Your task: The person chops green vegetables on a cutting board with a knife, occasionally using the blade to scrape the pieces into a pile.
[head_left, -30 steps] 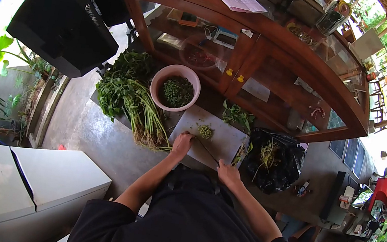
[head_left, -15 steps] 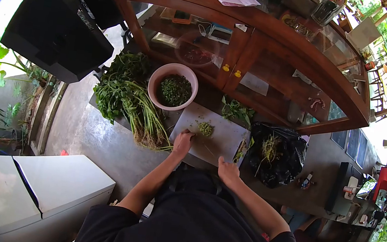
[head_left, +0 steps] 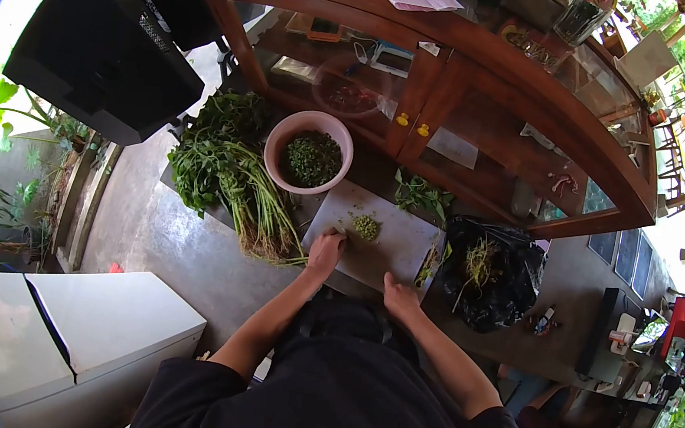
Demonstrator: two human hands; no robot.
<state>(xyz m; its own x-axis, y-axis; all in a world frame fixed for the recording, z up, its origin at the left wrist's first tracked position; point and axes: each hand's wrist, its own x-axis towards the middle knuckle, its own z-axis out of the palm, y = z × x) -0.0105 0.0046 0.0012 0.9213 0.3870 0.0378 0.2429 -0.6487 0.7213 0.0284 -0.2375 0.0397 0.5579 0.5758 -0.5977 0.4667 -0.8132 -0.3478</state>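
Note:
A pale cutting board (head_left: 336, 259) lies before me, with a small heap of chopped green stems (head_left: 366, 227) on its middle. My left hand (head_left: 325, 250) is closed at the board's left side, fingertips pressed together; what they pinch is too small to make out. My right hand (head_left: 401, 296) is closed at the near right edge, around a knife whose thin blade barely shows against the board. Behind the board stands a pink bowl (head_left: 272, 171) of chopped greens (head_left: 312, 158). Left of it lies a large bunch of leafy greens (head_left: 231, 168) with roots towards me.
Loose leaves (head_left: 421, 194) lie behind the board, and trimmings (head_left: 427, 265) lie along its right edge. A black plastic bag (head_left: 507, 290) holding pale scraps (head_left: 480, 264) is on the right. A wooden glass-fronted cabinet (head_left: 429, 95) closes off the back. A white refrigerator (head_left: 118, 318) stands at lower left.
My right hand has shifted slightly left along the board, and the blade line is fainter. My left hand stays at the same place on the board.

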